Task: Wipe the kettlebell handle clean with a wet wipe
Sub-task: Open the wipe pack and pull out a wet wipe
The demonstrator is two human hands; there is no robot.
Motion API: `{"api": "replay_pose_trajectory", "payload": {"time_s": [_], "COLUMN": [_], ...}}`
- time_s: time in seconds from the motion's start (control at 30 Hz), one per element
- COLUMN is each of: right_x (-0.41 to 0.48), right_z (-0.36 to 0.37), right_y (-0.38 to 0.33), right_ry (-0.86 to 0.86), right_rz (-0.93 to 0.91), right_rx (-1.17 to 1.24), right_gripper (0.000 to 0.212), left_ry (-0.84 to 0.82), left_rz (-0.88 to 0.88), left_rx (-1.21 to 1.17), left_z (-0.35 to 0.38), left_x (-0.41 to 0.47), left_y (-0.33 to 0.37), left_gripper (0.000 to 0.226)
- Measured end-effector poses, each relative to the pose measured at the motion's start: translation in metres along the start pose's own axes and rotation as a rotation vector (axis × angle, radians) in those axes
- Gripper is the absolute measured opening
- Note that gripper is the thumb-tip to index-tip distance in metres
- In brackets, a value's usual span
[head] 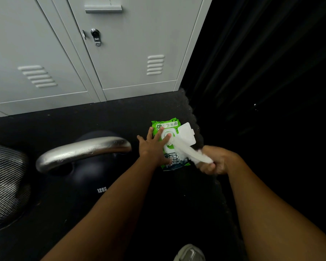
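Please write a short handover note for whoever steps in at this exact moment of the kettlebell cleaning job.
Left hand: flat, fingers spread, pressing the wipe pack down on the black floor.
Right hand: closed on a wet wipe that stretches from the pack's opening; it does not look free of the pack yet.
Pack lid is flipped open.
Kettlebell, marked 12KG, stands left of the pack; its metal handle is untouched by either hand.
Done: lid opened, wipe gripped.
Left: pull the wipe free, wipe the handle, probably close the lid.
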State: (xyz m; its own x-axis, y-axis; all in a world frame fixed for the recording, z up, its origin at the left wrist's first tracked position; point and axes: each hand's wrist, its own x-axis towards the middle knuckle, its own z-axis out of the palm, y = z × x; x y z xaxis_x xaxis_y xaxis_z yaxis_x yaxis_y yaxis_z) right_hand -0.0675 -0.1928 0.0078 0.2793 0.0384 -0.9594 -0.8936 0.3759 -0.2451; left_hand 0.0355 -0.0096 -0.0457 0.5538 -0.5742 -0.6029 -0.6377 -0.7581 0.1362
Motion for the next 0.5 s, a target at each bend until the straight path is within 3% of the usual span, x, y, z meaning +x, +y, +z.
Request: {"api": "replay_pose_trajectory", "payload": {"time_s": [0.1, 0.23, 0.27, 0.37, 0.5], "right_x": [0.003, -0.006, -0.010, -0.016, -0.021], "right_z": [-0.001, -0.008, -0.009, -0.010, 0.017], "right_y": [-0.004, -0.016, -0.017, -0.018, -0.019], "right_ry": [-0.017, 0.021, 0.069, 0.195, 0.060], "right_rz": [0.238, 0.196, 0.151, -0.073, -0.219], "right_rx": [-0.394, -0.845, -0.824, -0.557, -0.583], "right_gripper": [0.034, 0.024, 0.027, 0.072, 0.077], "left_ry": [-0.010, 0.004, 0.007, 0.029, 0.040], "left_rz": [-0.002, -0.004, -0.002, 0.010, 0.013], "left_rx": [0.014, 0.016, 0.006, -0.033, -0.074], "left_z": [-0.002, 0.000, 0.001, 0.004, 0.004], "left_x": [0.000, 0.001, 0.001, 0.000, -0.002], "left_y": [0.001, 0.001, 0.001, 0.000, -0.003], "left_gripper": [0.109, 0.107, 0.106, 0.103, 0.103]}}
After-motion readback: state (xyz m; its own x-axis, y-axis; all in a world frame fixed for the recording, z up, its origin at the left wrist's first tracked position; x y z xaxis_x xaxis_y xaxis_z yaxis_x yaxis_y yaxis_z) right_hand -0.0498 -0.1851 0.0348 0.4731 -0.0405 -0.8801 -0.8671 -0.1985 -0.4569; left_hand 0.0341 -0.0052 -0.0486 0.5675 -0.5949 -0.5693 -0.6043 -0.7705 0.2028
